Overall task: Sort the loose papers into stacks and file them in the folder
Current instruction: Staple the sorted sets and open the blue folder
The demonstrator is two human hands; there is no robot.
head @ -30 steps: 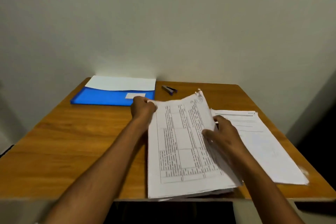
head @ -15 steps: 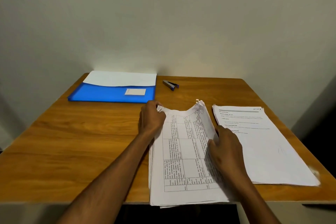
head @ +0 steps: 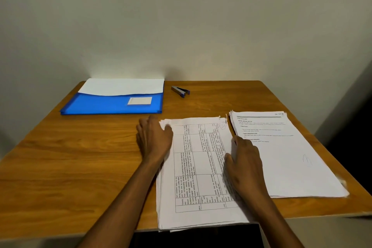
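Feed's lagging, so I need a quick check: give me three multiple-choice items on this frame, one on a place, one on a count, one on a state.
1. Where is the stapler?
A. right of the blue folder
B. on the right stack
C. in the left hand

2. How many paper stacks lie in front of the person?
A. one
B. two
C. four

3. How is the table-printed stack?
A. lifted
B. flat
C. inside the folder

A: it lies beside the folder's right edge.
B: the table-printed stack and the right stack.
B: the left hand and right hand rest on it.

A small grey and blue stapler (head: 180, 91) lies on a wooden bench (head: 80, 157), near its far edge, against a plain pale wall (head: 181, 16).
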